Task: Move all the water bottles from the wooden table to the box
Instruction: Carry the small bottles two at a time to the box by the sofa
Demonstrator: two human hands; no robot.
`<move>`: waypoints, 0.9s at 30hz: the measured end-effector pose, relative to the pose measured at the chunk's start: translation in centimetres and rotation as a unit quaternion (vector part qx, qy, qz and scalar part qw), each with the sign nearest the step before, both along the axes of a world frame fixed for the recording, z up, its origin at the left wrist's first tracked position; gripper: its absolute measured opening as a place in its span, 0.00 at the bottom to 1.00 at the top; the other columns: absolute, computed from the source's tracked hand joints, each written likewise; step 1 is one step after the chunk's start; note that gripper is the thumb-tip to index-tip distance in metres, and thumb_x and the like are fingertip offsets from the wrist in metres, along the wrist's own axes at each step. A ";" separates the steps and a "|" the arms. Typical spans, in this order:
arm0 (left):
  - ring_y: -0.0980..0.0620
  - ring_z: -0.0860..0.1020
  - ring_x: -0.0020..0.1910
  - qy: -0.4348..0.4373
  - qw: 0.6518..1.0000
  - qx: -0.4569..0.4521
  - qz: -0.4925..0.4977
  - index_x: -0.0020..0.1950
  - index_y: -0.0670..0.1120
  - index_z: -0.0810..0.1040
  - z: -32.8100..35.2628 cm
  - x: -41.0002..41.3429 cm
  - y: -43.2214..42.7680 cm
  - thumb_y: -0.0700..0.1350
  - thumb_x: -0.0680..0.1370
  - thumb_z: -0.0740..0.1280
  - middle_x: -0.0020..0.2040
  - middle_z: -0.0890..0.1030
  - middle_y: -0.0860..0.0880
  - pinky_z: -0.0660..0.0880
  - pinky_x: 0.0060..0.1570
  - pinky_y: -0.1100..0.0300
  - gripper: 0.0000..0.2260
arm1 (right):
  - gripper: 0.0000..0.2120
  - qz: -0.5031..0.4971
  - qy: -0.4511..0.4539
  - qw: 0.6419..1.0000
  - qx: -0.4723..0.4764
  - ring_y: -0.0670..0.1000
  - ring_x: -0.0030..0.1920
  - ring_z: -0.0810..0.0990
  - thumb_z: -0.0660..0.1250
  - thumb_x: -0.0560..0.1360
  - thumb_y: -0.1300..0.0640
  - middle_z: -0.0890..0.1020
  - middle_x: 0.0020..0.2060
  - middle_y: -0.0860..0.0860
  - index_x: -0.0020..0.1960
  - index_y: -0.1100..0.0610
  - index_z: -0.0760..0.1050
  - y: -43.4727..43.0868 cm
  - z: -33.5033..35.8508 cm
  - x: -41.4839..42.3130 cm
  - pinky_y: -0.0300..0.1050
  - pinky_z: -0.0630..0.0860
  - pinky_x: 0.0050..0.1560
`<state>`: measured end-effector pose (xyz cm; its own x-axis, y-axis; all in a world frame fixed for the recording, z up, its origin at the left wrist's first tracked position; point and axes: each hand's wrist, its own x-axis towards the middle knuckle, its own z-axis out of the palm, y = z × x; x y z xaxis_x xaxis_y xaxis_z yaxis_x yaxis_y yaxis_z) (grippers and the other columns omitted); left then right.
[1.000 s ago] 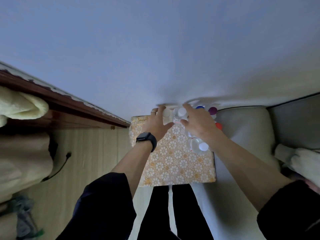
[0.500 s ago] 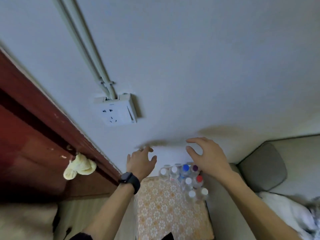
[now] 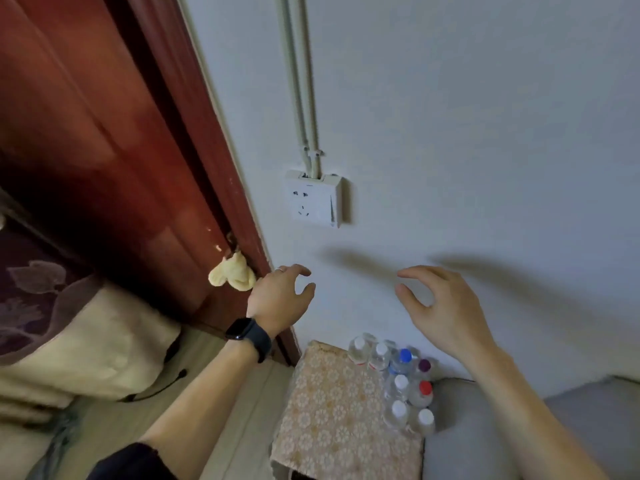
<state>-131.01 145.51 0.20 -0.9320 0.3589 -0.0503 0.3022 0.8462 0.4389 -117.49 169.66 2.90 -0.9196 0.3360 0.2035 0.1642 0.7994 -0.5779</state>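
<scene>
Several small clear water bottles (image 3: pixel 398 382) with white, blue, purple and red caps stand clustered on the back right part of a table covered with a floral orange cloth (image 3: pixel 332 410). My left hand (image 3: pixel 280 299) is raised in front of the wall, well above the table's left corner, fingers curled apart and holding nothing. My right hand (image 3: pixel 440 306) hovers above the bottles, also open and empty. A dark watch sits on my left wrist. No box is in view.
A white wall socket (image 3: pixel 315 199) with two pipes above it is on the wall. A dark red door (image 3: pixel 121 150) with a yellow cloth (image 3: pixel 233 275) stands at left. A grey sofa cushion (image 3: pixel 485 438) adjoins the table on the right; bedding lies lower left.
Both hands have lifted off the bottles and risen in front of the wall, empty. The view has tilted upward, bringing the socket and door into sight.
</scene>
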 end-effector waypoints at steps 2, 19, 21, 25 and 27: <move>0.50 0.80 0.52 -0.011 0.998 -0.008 0.055 0.63 0.57 0.77 -0.7 1.5 -3.5 0.57 0.78 0.64 0.54 0.80 0.54 0.77 0.50 0.54 0.14 | 0.12 0.055 -0.016 0.998 -0.008 0.51 0.63 0.75 0.67 0.78 0.46 0.82 0.58 0.41 0.59 0.46 0.81 -1.9 -1.2 -1.5 0.38 0.65 0.57; 0.46 0.79 0.59 0.045 0.708 -0.046 0.703 0.63 0.54 0.78 4.6 45.0 -39.1 0.56 0.79 0.66 0.61 0.80 0.48 0.75 0.58 0.52 0.15 | 0.11 0.734 0.026 0.679 0.007 0.51 0.60 0.76 0.72 0.76 0.49 0.83 0.55 0.46 0.57 0.48 0.83 -50.2 2.3 7.5 0.41 0.67 0.64; 0.46 0.79 0.60 0.056 0.654 -0.043 0.753 0.63 0.53 0.78 5.7 52.2 -40.0 0.55 0.79 0.66 0.61 0.80 0.48 0.75 0.58 0.51 0.15 | 0.11 0.788 0.036 0.615 0.004 0.51 0.61 0.76 0.71 0.76 0.48 0.83 0.55 0.45 0.57 0.47 0.82 -54.3 3.2 13.3 0.43 0.69 0.66; 0.47 0.79 0.60 0.072 0.562 -0.061 0.822 0.62 0.55 0.78 7.3 65.2 -41.2 0.56 0.79 0.66 0.62 0.80 0.51 0.77 0.57 0.50 0.14 | 0.13 0.861 0.074 0.503 -0.010 0.49 0.63 0.74 0.69 0.76 0.43 0.81 0.58 0.43 0.59 0.44 0.81 -61.0 4.6 24.8 0.45 0.71 0.66; 0.49 0.79 0.60 0.077 0.525 -0.063 0.845 0.63 0.56 0.78 7.9 71.5 -41.7 0.57 0.79 0.65 0.62 0.80 0.52 0.77 0.57 0.51 0.14 | 0.15 0.886 0.082 0.457 -0.008 0.48 0.65 0.72 0.66 0.76 0.40 0.80 0.60 0.42 0.61 0.42 0.79 -64.2 5.2 30.3 0.46 0.72 0.67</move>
